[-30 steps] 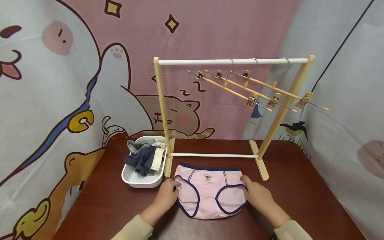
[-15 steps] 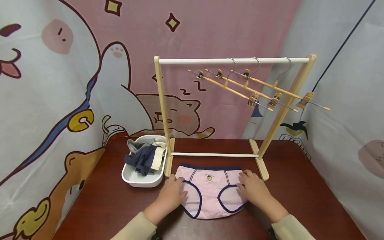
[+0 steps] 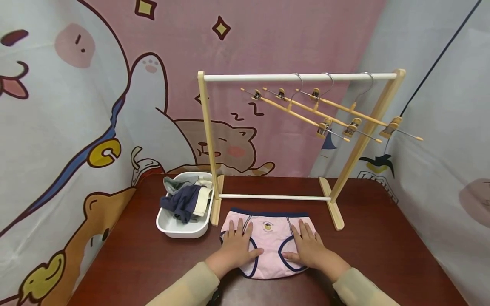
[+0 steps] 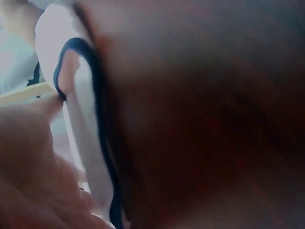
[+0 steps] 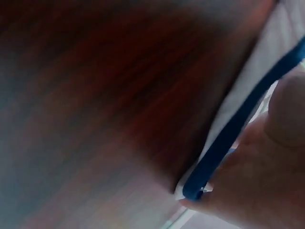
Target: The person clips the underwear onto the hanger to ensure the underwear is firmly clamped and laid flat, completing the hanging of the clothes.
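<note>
Pink underpants [image 3: 268, 250] with navy trim and a small printed badge lie spread on the table, waistband toward the rack. My left hand [image 3: 235, 248] rests on their left side, fingers straight and spread, thumb pointing inward. On the right side my right hand [image 3: 308, 248] lies in the same way, fingers extended over the cloth. In the left wrist view the underpants' navy leg trim [image 4: 97, 105] shows beside the palm. The right wrist view has the navy trim [image 5: 228, 138] beside the right hand [image 5: 257, 176]; both wrist views are blurred.
A wooden rack [image 3: 208, 140] with a white top rail stands behind the underpants. Clip hangers [image 3: 302, 114] hang from its right half. Left of it, a white basket [image 3: 180, 231] holds navy, grey and cream clothes [image 3: 185, 202]. Printed cloth [image 3: 306, 34] surrounds the dark red table [image 3: 126, 255].
Both hands have shifted from the side edges of the underpants inward onto the cloth. Fingers that were at the edges now lie straight and spread on top.
</note>
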Demonstrator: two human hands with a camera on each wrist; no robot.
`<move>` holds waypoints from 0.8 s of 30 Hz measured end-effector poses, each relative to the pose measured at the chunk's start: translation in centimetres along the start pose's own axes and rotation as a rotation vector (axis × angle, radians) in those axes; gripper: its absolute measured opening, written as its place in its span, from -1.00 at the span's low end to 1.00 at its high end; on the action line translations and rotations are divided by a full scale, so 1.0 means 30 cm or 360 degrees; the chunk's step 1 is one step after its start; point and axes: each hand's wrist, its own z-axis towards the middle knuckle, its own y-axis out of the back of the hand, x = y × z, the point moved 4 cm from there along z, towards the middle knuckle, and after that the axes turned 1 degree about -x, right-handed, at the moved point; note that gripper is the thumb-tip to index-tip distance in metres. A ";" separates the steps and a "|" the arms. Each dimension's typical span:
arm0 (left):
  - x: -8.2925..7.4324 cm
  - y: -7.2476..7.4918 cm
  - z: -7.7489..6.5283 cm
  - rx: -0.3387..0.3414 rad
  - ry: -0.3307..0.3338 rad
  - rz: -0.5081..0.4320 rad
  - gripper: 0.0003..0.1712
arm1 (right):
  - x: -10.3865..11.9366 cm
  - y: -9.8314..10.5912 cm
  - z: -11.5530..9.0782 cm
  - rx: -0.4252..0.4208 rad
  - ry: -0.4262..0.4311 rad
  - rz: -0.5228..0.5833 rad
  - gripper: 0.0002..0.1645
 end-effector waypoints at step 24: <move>-0.061 -0.004 -0.009 0.0226 0.0093 0.0210 0.33 | 0.032 -0.011 -0.007 0.0112 0.0050 -0.0227 0.23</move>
